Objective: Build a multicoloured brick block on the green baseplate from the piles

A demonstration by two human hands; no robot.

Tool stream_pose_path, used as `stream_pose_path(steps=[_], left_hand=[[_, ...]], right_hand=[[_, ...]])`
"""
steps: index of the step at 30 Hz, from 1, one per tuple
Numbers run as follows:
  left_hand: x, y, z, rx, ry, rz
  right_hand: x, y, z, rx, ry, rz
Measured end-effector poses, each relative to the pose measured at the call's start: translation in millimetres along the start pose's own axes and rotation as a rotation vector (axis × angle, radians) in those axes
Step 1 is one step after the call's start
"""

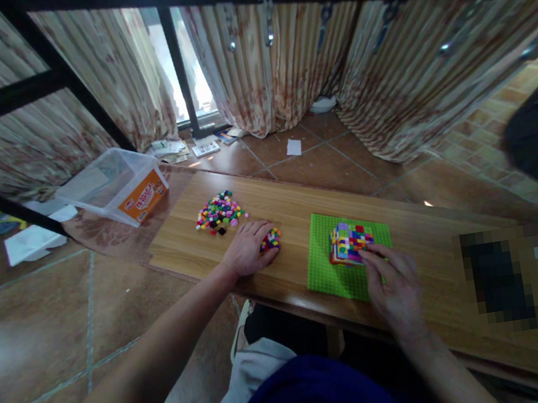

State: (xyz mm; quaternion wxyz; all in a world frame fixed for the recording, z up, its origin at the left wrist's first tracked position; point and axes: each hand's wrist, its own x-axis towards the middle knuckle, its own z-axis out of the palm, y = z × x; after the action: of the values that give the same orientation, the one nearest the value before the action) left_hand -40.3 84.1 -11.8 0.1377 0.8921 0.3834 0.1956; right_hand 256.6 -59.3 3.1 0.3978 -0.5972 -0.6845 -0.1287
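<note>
A loose brick pile (pixel 220 212) lies between clear bin (pixel 97 203) and left hand (pixel 249 250).

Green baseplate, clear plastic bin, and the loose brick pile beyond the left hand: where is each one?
Green baseplate (pixel 318 255): head view, bare studs near its left edge.
Clear plastic bin (pixel 144 200): head view, its labelled end wall.
Loose brick pile (pixel 221 213): head view, middle of the heap.

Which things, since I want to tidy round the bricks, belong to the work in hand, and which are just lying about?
Seemingly in use:
green baseplate
brick build, at the right hand
small brick pile, by the left hand
larger brick heap

Apparently just lying about:
clear box with orange label
white sheet on the floor
papers near the window
</note>
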Motion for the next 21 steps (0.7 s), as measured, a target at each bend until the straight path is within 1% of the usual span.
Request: stream_pose_path(steps=[6,9,11,14,16,18,21], left_hand=[[0,1,-1.5,-0.005,0.005,0.002],[0,2,-1.9,-0.003,0.002,-0.004],[0,2,-2.3,-0.001,-0.004,-0.004],[0,2,-3.0,-0.008,-0.007,-0.002],[0,2,-3.2,-0.014,-0.008,-0.007],[0,2,-3.1,-0.02,-0.009,-0.013],[0,2,-2.7,-0.026,-0.008,-0.012]], right_hand=[[-2,3,1,-0.011,0.006,-0.024],[-3,3,-5,-0.01,-0.017,-0.013],[-5,-1,-10,-0.01,0.002,0.009],[-8,-16,-16,0.004,0.072,0.028],[-12,-30,-16,0.046,0.081,0.03],[-18,-46,-10,0.111,0.028,0.028],[-25,-66,6,0.198,-0.097,0.034]])
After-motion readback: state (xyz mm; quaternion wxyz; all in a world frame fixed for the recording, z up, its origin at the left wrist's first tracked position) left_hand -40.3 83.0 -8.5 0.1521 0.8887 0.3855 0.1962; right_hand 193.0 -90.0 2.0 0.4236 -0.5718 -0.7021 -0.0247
